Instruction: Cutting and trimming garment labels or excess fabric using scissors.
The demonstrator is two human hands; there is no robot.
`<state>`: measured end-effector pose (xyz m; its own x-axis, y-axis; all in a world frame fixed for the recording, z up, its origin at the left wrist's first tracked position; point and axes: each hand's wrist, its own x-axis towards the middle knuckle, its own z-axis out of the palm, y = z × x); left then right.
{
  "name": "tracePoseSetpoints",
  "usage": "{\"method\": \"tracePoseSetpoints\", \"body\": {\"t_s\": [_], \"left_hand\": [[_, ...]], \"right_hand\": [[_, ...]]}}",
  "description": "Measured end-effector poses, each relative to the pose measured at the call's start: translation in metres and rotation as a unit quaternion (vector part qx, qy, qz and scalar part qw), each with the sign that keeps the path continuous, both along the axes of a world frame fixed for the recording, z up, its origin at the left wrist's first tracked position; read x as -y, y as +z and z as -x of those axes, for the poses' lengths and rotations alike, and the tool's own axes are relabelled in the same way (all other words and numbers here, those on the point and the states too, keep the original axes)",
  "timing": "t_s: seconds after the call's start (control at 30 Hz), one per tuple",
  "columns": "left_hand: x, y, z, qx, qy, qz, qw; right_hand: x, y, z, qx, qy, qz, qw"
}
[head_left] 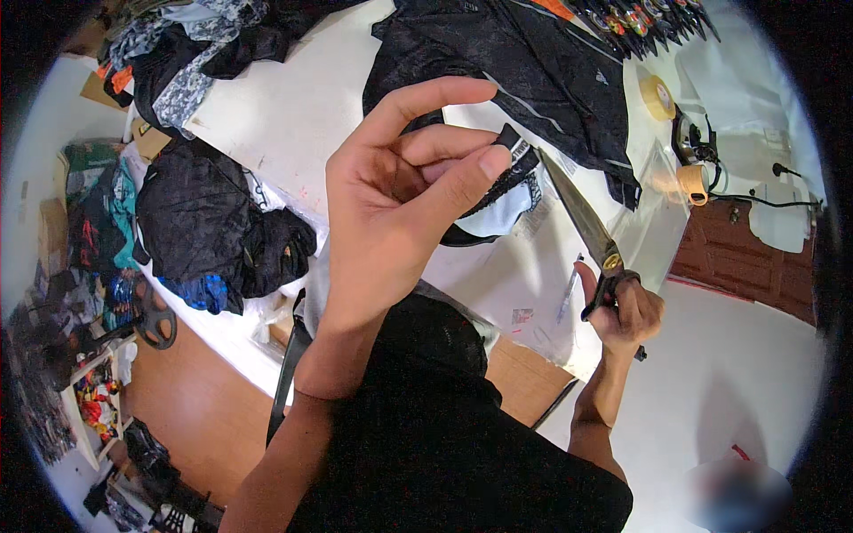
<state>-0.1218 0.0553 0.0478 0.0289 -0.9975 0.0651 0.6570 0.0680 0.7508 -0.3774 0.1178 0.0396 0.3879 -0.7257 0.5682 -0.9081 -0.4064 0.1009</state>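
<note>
My left hand (391, 182) is raised over the white table. Its thumb pinches a short black fabric strip (508, 136) with white print on it, the fingertips partly hiding it. Black cloth with a pale blue lining (498, 216) shows behind and below this hand. At the right, my right hand (626, 311) holds large scissors (582, 213) by their black handles. The scissors point up and left, with the blade tip close to the strip; whether it touches, I cannot tell. A black garment with grey piping (551, 89) is spread flat beyond both hands.
A dark garment pile (195, 213) lies at the table's left, with camouflage cloth (191, 44) at the far left. A yellow tape roll (657, 96), a tan roll (693, 184) and a black cord (764, 200) are at the right. The white table (284, 115) carries printed sheets.
</note>
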Motion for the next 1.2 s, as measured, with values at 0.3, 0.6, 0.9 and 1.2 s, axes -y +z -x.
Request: {"method": "tracePoseSetpoints", "body": {"t_s": [0.3,0.6,0.9,1.2], "left_hand": [[-0.005,-0.022,-0.012,0.045,-0.051,0.033,0.997],[-0.042,-0.057,0.001,0.221,-0.139,0.005,0.965],[-0.04,-0.063,0.008,0.577,0.084,0.081,0.808],[-0.004,-0.086,0.016,0.404,-0.197,0.118,0.886]], "right_hand": [[-0.002,-0.052,-0.016,0.622,0.042,-0.299,0.722],[0.016,-0.094,-0.092,0.743,0.106,-0.393,0.531],[0.012,-0.06,-0.069,0.68,-0.044,-0.255,0.686],[0.041,-0.069,-0.044,0.696,-0.119,-0.205,0.677]]}}
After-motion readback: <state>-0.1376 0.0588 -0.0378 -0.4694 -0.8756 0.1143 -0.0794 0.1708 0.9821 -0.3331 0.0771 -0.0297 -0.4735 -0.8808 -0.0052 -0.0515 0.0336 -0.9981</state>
